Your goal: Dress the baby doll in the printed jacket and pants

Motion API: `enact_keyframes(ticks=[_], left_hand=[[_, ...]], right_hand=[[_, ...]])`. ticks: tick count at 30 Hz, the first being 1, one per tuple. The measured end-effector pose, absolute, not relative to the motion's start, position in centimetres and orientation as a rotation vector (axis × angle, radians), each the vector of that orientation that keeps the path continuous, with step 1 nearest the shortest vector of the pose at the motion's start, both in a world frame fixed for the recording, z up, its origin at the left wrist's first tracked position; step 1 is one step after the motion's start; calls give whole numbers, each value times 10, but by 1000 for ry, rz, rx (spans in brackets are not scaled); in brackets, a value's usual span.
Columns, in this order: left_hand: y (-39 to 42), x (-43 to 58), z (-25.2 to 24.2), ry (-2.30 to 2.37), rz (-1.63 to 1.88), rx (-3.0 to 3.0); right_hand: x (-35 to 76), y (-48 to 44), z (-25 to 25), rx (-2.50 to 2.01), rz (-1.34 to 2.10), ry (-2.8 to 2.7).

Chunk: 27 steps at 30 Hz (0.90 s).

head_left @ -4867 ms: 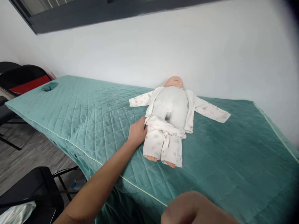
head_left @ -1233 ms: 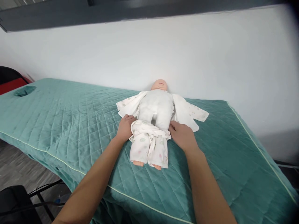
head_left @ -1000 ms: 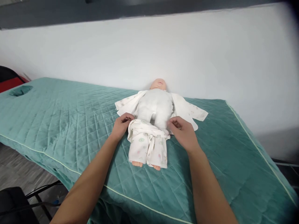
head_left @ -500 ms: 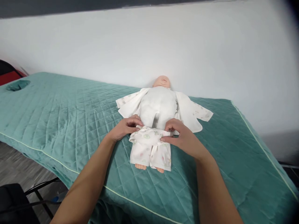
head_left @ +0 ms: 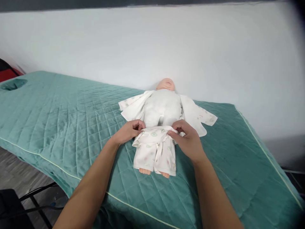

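A baby doll (head_left: 163, 106) with a white cloth body lies on its back, head towards the wall. Its legs are inside white printed baby trousers (head_left: 154, 156), and the feet show below the hems. My left hand (head_left: 130, 130) pinches the waistband at its left end. At the right end, my right hand (head_left: 187, 136) has the waistband between thumb and fingers. The waistband spans the doll's upper legs, just below the crotch. A white printed baby jacket (head_left: 190, 111) lies spread open under the doll, its sleeves out to both sides.
The doll lies on a bed with a green quilted cover (head_left: 71, 127), which has a face hole (head_left: 14, 84) at the far left. A white wall (head_left: 143, 44) runs along the back. A black object with a metal frame (head_left: 14, 206) stands at the lower left.
Both hands have drawn the trousers' waistband slightly up the doll's legs, towards the body. The camera view has shifted a little.
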<state>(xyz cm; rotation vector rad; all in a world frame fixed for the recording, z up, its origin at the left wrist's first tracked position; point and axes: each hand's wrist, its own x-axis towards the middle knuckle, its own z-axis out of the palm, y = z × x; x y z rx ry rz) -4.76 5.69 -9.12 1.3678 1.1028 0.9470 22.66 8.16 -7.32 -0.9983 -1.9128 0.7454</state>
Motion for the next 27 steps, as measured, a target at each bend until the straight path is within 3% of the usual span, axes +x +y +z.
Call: enact_keyframes(ticks=[4,9,18,21,27], left_hand=[[59,-44,-96,1093,1060,1503],[68,-26,-103,1267,1523,1680],[117,-20,-94,1522,1346,1635],[131,-22,-100,1462,1324,1484],[129,-25,-106,1506,1233,1444]], right_hand=[[225,84,-75,-960,707,-1893],[224,89,-79,-951,505,-1920],[221,112,-69,-1310,492,-1904],[216,134,-60,-1458,674,-1762],[209,153,-65,-1214,1239,-1307]])
